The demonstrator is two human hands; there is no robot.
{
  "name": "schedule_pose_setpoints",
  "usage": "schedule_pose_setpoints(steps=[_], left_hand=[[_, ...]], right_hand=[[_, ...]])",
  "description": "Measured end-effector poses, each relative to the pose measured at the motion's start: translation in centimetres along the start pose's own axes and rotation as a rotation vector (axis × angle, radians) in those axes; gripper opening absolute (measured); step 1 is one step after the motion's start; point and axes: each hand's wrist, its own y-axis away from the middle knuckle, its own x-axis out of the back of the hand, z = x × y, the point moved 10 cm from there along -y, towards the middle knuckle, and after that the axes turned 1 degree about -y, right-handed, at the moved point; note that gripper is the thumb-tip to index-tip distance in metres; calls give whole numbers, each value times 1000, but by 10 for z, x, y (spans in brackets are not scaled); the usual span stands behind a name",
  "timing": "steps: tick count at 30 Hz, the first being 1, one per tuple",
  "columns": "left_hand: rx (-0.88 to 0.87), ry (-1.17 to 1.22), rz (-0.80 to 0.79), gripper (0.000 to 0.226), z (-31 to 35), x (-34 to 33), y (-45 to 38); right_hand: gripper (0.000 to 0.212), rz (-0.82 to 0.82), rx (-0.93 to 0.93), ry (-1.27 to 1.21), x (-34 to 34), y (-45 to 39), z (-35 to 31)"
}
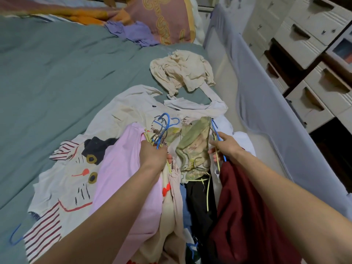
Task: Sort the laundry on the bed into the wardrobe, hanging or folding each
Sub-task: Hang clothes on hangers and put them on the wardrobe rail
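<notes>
While my left hand is clutching a bunch of hangers and my right hand is pinching a blue hanger, I am gathering clothes from the bed, probably needing to carry them to the wardrobe.

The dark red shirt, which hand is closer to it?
Right. The right hand holds hangers just above the dark red shirt, almost touching its top edge. The left hand grips a bunch of hangers farther over, across the green patterned garment.
</notes>
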Motion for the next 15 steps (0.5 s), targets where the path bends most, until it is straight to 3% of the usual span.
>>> schedule_pose_setpoints(steps=[3,8,12,15], left_hand=[[8,10,-5,31,1,4,1],[3,6,-14,30,5,8,6],[-5,7,-26,30,6,8,11],[-17,10,-32,29,9,12,14]], right_hand=[[6,-40,-17,-21,-5,-3,-3],[22,-133,-26,77,-8,2,1],[12,-94,14,258,-2,1,5],[21,-155,2,360,-11,7,13]])
